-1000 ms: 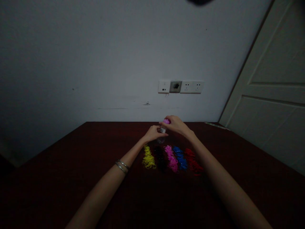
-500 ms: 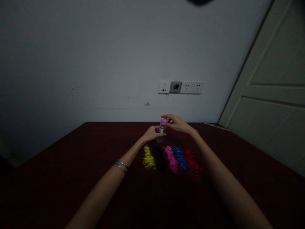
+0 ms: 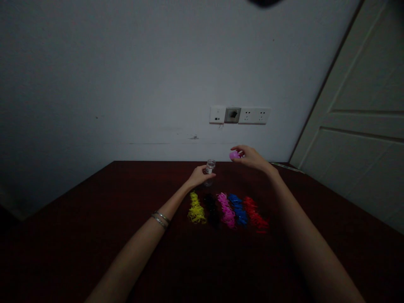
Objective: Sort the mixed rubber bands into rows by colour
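Observation:
My left hand [image 3: 199,176] is closed around a small clear bottle [image 3: 211,163] that stands upright with its mouth uncovered. Up and to the right of it, my right hand [image 3: 249,157] pinches a pink cap [image 3: 234,155], held apart from the bottle. On the table just nearer to me lie strips of small rubber bands, side by side: a yellow pile [image 3: 197,210], a black pile [image 3: 211,209], a pink pile [image 3: 227,211], a blue pile [image 3: 238,209] and a red pile [image 3: 255,214]. Neither hand touches these piles.
The dark reddish table [image 3: 151,181] reaches back to a pale wall [image 3: 142,84]. Sockets and a switch [image 3: 239,115] are set in the wall beyond the hands. A panelled door [image 3: 356,122] stands at the right.
The pink cap has come off the bottle and moved right and slightly up in my right hand. My left hand, still gripping the bottle, has shifted slightly left.

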`<state>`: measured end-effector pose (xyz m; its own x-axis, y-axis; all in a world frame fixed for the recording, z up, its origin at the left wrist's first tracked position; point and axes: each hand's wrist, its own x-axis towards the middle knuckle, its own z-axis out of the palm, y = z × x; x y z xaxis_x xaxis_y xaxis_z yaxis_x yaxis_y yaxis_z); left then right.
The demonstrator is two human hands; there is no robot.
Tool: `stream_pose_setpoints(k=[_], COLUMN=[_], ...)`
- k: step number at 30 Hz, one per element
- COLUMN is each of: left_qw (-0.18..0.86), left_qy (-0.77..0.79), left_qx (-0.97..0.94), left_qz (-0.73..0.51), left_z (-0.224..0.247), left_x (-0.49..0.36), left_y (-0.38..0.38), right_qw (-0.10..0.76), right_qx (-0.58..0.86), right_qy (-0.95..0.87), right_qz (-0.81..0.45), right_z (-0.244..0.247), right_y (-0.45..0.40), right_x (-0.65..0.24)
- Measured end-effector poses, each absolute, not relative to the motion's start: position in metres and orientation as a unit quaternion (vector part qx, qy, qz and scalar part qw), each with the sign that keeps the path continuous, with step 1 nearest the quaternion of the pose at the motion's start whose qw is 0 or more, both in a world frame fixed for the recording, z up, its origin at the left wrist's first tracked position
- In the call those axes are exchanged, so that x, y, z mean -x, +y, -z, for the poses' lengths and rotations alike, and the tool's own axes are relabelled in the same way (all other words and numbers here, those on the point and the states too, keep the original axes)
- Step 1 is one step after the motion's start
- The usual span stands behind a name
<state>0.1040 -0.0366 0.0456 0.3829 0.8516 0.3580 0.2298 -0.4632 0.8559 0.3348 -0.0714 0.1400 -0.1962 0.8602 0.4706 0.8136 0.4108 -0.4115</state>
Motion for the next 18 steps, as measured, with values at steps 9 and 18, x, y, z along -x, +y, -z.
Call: stream_pose_setpoints(k=[9,18], left_qw=[0.362,0.395], left_qy=[0.382,0.373], left_qx=[-0.735,-0.724], left_qz=[-0.426,-0.425], left_z=[-0.036,-0.033], left_x=[-0.098,-0.098], left_y=[-0.028,-0.028], right_qw=[0.103,0.028], right_qx=[0.611,0.597], right_qy=[-0.772,-0.783], right_qz=[-0.144,-0.17], right_z=[-0.088,-0.069], right_y=[-0.046,-0.043], right_x=[-0.34,-0.32])
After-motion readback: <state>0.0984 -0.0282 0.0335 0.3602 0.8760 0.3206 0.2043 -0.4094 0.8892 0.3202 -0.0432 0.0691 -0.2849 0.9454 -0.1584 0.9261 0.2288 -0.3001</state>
